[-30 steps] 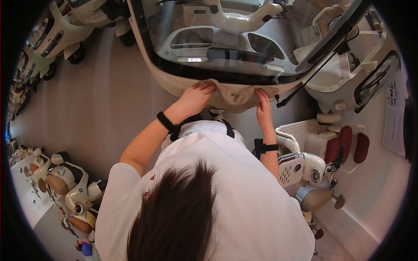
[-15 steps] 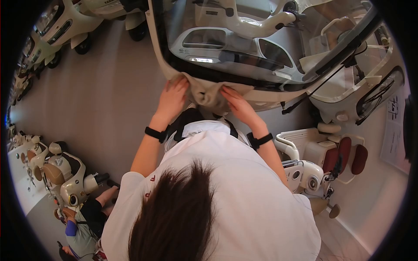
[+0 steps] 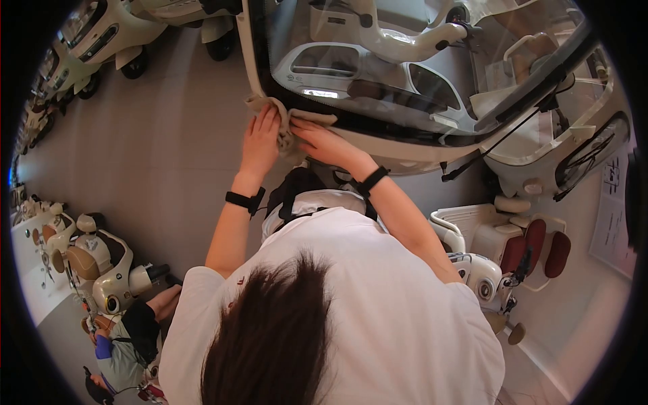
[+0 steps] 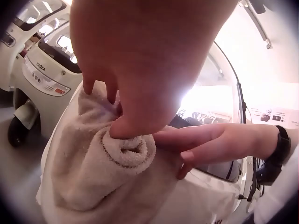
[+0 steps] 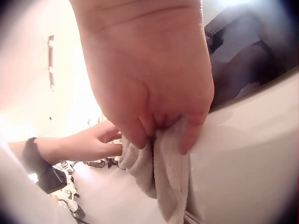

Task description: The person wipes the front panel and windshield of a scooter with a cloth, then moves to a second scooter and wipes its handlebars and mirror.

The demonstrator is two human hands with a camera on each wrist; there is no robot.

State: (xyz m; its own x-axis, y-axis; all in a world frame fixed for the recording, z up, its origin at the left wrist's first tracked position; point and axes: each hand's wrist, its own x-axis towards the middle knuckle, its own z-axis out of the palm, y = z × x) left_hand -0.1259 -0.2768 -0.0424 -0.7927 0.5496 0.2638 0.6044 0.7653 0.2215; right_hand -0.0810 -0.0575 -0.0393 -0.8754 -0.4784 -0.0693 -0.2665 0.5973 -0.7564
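Note:
A beige towel (image 3: 285,138) lies bunched on the front left corner of a white vehicle body (image 3: 398,150), just below the dark border of its windscreen (image 3: 324,111). My left hand (image 3: 259,143) grips the towel, its thumb beside a rolled fold of the cloth (image 4: 126,154) in the left wrist view. On the towel's other side, my right hand (image 3: 332,145) holds a part of it. Gathered cloth hangs between the thumb and fingers of that hand (image 5: 149,84) in the right wrist view. Parts of the fingertips are hidden in the folds.
A wiper arm (image 3: 469,162) sticks out at the vehicle's right. Parked scooters (image 3: 111,277) line the left side, and another vehicle (image 3: 533,165) stands at right. A seated person (image 3: 128,344) is at lower left. Grey floor (image 3: 155,135) extends to the left.
Both hands and the towel have moved left along the panel beneath the windscreen to its corner. The hands have come closer together, bunching the towel. The seated person has come more into view.

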